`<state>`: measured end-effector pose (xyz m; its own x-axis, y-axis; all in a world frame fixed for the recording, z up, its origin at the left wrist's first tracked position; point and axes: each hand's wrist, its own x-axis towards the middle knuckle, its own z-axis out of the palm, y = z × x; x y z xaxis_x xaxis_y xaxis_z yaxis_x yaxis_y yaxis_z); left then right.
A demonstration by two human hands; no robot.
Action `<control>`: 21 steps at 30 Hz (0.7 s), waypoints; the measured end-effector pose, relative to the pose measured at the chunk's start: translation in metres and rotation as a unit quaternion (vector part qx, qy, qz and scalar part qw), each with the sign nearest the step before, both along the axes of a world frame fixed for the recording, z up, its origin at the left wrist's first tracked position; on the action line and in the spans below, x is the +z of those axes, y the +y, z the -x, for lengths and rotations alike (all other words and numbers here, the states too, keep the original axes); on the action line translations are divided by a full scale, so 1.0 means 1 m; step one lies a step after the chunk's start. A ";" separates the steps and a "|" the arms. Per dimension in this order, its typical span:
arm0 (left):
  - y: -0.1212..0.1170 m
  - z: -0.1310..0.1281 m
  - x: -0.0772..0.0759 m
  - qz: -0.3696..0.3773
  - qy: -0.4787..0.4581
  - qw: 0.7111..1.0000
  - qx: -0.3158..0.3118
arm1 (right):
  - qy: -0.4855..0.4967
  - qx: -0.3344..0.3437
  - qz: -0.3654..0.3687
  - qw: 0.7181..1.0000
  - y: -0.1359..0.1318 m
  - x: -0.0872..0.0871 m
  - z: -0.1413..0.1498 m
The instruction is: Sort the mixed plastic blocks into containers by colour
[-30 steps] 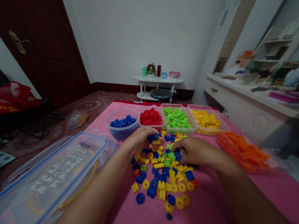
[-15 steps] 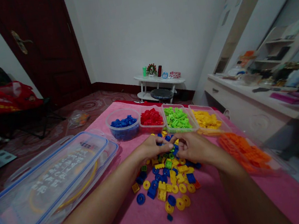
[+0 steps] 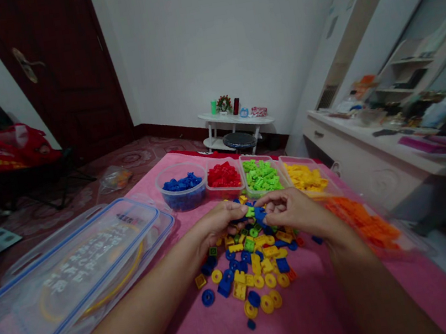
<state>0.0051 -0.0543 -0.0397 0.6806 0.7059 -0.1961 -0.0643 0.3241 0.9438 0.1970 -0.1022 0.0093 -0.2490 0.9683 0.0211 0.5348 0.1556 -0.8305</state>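
Over the far part of a loose pile of toy building bricks (image 3: 255, 262), both my hands are raised close together. My left hand (image 3: 222, 222) is closed, its fingertips pinching a small green brick (image 3: 250, 212); a dark blue bit shows under its thumb. My right hand (image 3: 292, 211) grips a blue brick (image 3: 260, 215) that touches the green one. Whether the two are joined I cannot tell. Beneath lie yellow, blue and green bricks and rings, partly hidden by my hands.
Behind the pile stand a round tub of blue bricks (image 3: 185, 200), then boxes of red bricks (image 3: 223, 177), green bricks (image 3: 263, 176) and yellow bricks (image 3: 306, 178). Orange bricks (image 3: 363, 224) sit in a box at right. Clear lids (image 3: 105, 251) lie stacked at left on the pink cloth (image 3: 313, 321).
My right hand has lifted slightly and turned, uncovering more bricks beneath it. The green and blue bricks between my fingertips now show more clearly. The view has shifted slightly.
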 end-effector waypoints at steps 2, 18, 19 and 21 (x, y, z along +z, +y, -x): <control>0.000 -0.001 0.000 0.026 -0.033 0.999 0.008 | -0.008 0.002 -0.012 1.000 0.000 0.001 -0.002; 0.003 -0.002 -0.002 -0.171 0.105 0.978 0.059 | 0.039 -0.064 -0.037 0.996 0.000 0.004 0.003; 0.001 -0.003 -0.001 -0.125 0.086 0.987 0.059 | 0.042 -0.070 -0.046 0.996 -0.001 0.004 0.008; -0.002 -0.005 0.003 -0.004 0.029 0.998 0.054 | 0.044 -0.077 -0.064 0.994 -0.001 0.002 0.018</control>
<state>0.0097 -0.0567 -0.0362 0.5876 0.7767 -0.2270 -0.0447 0.3113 0.9493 0.1786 -0.1034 0.0118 -0.0889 0.9827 0.1625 0.4863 0.1852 -0.8539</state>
